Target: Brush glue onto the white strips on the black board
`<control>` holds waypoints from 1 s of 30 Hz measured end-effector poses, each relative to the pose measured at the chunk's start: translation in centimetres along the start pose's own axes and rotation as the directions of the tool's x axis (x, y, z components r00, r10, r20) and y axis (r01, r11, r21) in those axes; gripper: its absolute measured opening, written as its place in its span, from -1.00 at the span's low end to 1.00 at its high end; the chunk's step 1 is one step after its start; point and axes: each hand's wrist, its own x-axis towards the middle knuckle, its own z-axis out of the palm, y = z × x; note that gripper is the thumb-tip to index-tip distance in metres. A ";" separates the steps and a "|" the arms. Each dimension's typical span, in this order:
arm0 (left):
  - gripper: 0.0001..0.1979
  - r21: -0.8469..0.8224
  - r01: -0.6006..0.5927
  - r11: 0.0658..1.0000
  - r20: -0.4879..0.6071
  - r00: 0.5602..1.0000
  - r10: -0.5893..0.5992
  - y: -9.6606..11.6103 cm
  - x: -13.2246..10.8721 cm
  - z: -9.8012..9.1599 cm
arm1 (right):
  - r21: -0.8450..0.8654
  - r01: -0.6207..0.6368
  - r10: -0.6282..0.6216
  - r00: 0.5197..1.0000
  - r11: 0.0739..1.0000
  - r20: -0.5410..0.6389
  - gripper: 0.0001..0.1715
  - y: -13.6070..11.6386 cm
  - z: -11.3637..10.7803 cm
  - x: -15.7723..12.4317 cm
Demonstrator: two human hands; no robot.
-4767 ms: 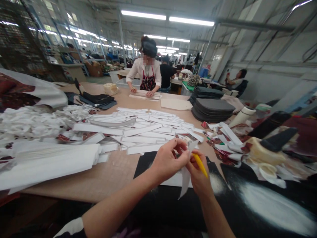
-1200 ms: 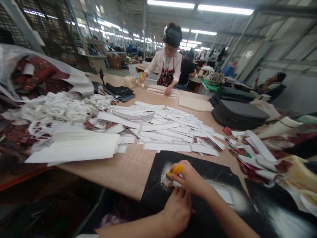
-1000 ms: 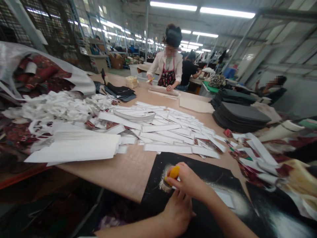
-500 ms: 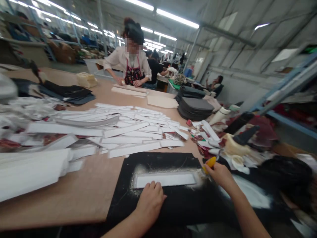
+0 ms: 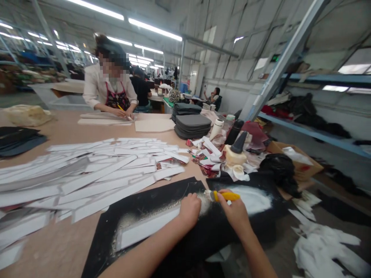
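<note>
On a black sheet lies a white strip with a grey border, slanting up to the right. My left hand is over the strip's right end, its fingers bent together on it; the fingertips and that end are hidden. My right hand is closed around a brush with a yellow handle. The brush's bristles point left, just right of my left hand and close above the sheet. Pale smears surround the strip. A white wet-looking patch shows on black material to the right.
Many loose white strips cover the table on the left. Scraps, a dark cone-tipped container and stacked grey pads stand beyond. Across the table a co-worker handles flat pieces with a yellow tool.
The view has swung to the right. My left hand has moved along the strip to its right end. The brush has come in from beyond the sheet's corner toward my left hand.
</note>
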 end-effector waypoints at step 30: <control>-0.56 -0.853 0.069 0.518 -0.189 0.883 -0.430 -6.4 -8.7 0.1 | 0.032 0.133 -0.136 0.931 0.991 0.338 -0.67 -4.4 9.5 -2.9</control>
